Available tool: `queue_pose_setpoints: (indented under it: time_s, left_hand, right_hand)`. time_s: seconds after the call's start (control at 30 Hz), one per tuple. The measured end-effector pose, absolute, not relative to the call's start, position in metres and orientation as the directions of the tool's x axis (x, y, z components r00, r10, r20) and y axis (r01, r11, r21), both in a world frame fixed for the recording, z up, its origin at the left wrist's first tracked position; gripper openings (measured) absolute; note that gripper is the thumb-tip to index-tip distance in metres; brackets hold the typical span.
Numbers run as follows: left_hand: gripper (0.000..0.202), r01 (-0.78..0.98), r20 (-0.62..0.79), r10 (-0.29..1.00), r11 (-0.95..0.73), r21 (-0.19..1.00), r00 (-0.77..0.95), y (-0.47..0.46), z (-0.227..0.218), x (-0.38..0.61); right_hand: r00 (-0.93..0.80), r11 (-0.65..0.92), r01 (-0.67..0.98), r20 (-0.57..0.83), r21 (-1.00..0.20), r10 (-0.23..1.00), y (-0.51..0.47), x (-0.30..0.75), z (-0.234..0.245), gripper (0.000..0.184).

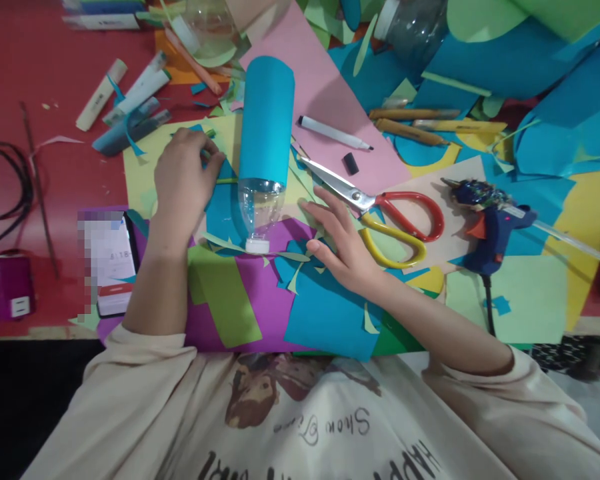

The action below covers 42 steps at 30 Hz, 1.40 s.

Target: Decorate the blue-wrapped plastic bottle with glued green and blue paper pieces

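A plastic bottle (263,203) wrapped in blue paper (267,120) lies in front of me, its white cap (257,245) toward me. Left of it, my left hand (185,173) is closed, its fingers curled down over scraps of green and blue paper; what lies between the fingertips is hidden. My right hand (347,250) holds nothing, with its fingers spread low over the paper scraps right of the bottle cap. Just beyond it, scissors (357,195) with one red and one yellow handle lie with their blades slightly apart.
A blue glue gun (497,233) with a clear glue stick rests at right, its cord running toward me. An uncapped marker (335,133) and its black cap (351,163) lie on pink paper. A phone (116,267) is at left. Several markers and clear bottles lie farther back.
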<state>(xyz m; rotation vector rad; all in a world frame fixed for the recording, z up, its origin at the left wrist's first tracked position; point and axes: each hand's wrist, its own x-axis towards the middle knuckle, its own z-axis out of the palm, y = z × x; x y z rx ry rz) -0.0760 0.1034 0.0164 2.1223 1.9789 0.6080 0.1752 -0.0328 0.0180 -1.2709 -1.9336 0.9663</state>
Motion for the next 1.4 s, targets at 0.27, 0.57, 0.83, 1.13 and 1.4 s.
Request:
queue_pose_setpoints:
  time_s: [0.27,0.57,0.83,1.13,1.4]
  left_hand:
    - [0.007,0.765,0.601,0.731,-0.575,0.288,0.323,0.043,0.070,-0.040]
    - [0.018,0.546,0.329,0.582,-0.813,0.202,0.744,-0.022,0.054,0.016]
    - [0.041,0.590,0.120,0.606,-0.795,0.145,0.787,0.006,0.055,-0.019]
    - [0.040,0.497,-0.048,0.869,-0.236,0.835,0.493,0.005,0.053,-0.002]
    - [0.053,0.269,-0.031,0.889,-0.105,0.957,0.456,-0.010,0.022,0.018]
  right_hand:
    - [-0.192,-0.009,0.046,-0.018,-0.999,0.981,-0.030,0.176,0.027,0.038]
    - [-0.075,-0.173,-0.030,-0.170,-0.984,0.983,-0.023,0.177,0.033,0.021]
    - [-0.052,-0.234,-0.070,-0.231,-0.970,0.972,-0.018,0.181,0.030,0.020]
    - [-0.182,-0.199,-0.130,-0.174,-0.971,0.968,-0.018,0.178,0.022,0.048]
    - [-0.145,-0.215,-0.127,-0.197,-0.968,0.970,-0.019,0.177,0.025,0.043]
